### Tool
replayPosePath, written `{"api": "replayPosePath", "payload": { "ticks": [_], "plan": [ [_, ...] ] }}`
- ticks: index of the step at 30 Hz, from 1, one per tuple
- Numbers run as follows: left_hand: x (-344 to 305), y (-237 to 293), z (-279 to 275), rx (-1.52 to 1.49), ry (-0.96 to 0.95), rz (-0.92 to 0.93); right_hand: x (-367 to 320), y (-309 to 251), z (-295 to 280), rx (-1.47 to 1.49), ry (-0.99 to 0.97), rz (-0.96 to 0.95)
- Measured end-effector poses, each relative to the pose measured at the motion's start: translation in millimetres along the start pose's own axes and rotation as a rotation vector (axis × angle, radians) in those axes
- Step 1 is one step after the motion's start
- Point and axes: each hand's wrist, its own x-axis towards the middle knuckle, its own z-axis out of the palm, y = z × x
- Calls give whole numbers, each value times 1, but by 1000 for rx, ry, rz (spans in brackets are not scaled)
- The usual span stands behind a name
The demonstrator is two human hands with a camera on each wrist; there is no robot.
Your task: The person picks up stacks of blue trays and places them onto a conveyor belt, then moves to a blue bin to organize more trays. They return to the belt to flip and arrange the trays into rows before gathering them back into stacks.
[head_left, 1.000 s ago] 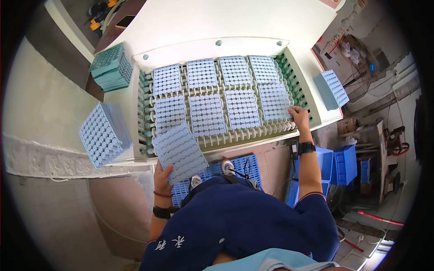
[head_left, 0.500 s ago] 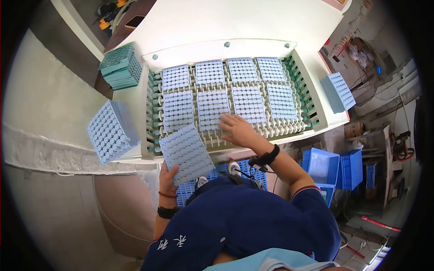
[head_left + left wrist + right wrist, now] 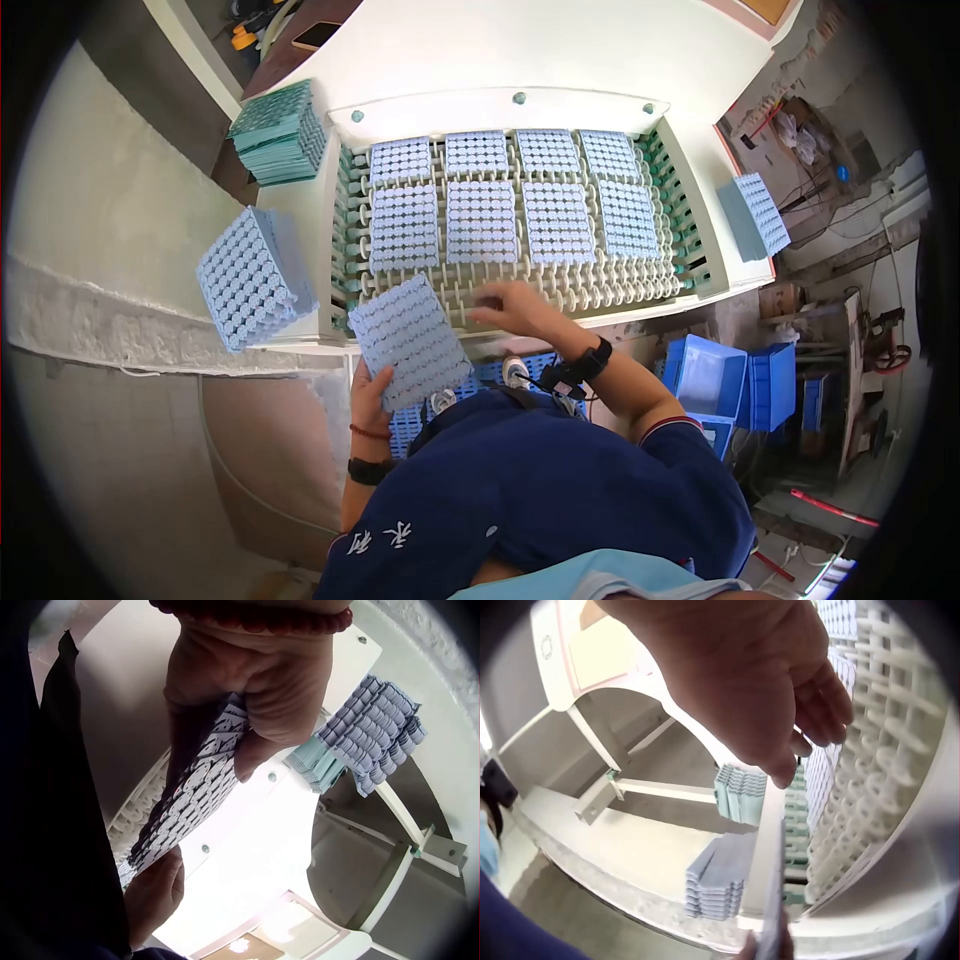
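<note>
My left hand (image 3: 371, 396) grips light blue perforated panels (image 3: 412, 340) by their lower left edge. They carry rows of small rounded shapes. The thumb lies over the face, and the panels tilt above the machine's front edge. In the left wrist view, the hand pinches the panels (image 3: 199, 784) edge-on. My right hand (image 3: 515, 308), fingers loosely bent and holding nothing, hovers over the front rollers just right of the held panels. Beyond it, two rows of similar panels (image 3: 482, 222) lie flat on the white roller bed (image 3: 590, 285).
A blue panel stack (image 3: 242, 275) leans on the left ledge, with a green stack (image 3: 280, 135) behind it. Another blue stack (image 3: 755, 215) stands on the right ledge. Blue bins (image 3: 708, 375) are on the floor at right. A blue slatted mat (image 3: 405, 430) lies underfoot.
My right hand has left the front right panel and come left toward the held panels. The laid panels have shifted away from the front edge. My left hand keeps its grip.
</note>
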Motion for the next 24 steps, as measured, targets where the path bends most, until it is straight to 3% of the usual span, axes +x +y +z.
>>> {"api": "replayPosePath", "payload": {
  "ticks": [1, 2, 4, 6, 10, 14, 16, 19, 24],
  "plan": [
    [2, 0, 1, -2, -11, 0, 3, 10, 13, 77, -22, -116],
    [5, 0, 3, 0, -12, -2, 1, 8, 17, 79, -20, -115],
    [11, -2, 8, 21, -47, 21, -4, -5, 19, 281, -325, 203],
    [15, -2, 10, 25, -53, 12, -7, -6, 21, 338, -317, 216],
    [10, -1, -5, -33, -63, -3, -15, 23, 6, 501, -114, 160],
    [-9, 12, -16, -210, -76, -2, -26, 61, -22, 610, 284, 247],
    [-19, 18, -21, -178, -62, 11, -28, 68, -25, 614, 287, 255],
    [-27, 22, -24, -134, -64, 23, -19, 51, -1, 460, 168, 237],
    [-30, 26, -20, -92, -48, 29, 22, 18, 50, 464, -99, 190]
  ]
}}
